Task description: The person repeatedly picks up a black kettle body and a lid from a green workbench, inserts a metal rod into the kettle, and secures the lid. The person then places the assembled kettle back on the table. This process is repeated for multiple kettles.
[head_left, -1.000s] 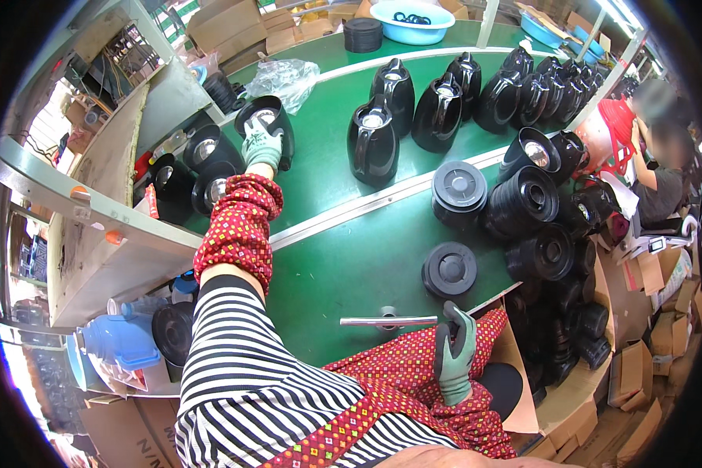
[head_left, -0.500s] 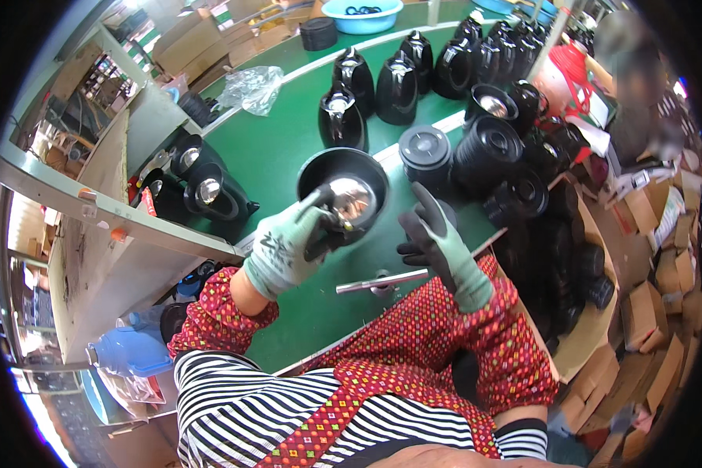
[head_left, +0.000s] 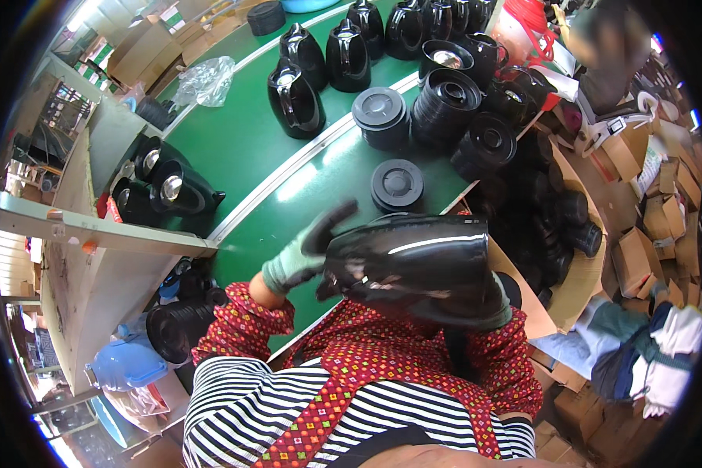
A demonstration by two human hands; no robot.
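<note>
Glossy black kettle body [head_left: 413, 265], green gloves [head_left: 300, 261], green table [head_left: 242, 148], red patterned sleeves [head_left: 242, 320]

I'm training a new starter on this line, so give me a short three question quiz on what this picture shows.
1. True or false: the black jug body rests on the green belt.
2. Which hand is at the jug body's left side? A. the left hand in its green glove. B. a co-worker's hand. C. no hand.
3. Fill in: the lone round black lid lies on the ___ worktop, just beyond the jug body.

Key
1. False: both hands hold it up close to the person's chest; the right hand is mostly hidden behind it.
2. A
3. green
</note>
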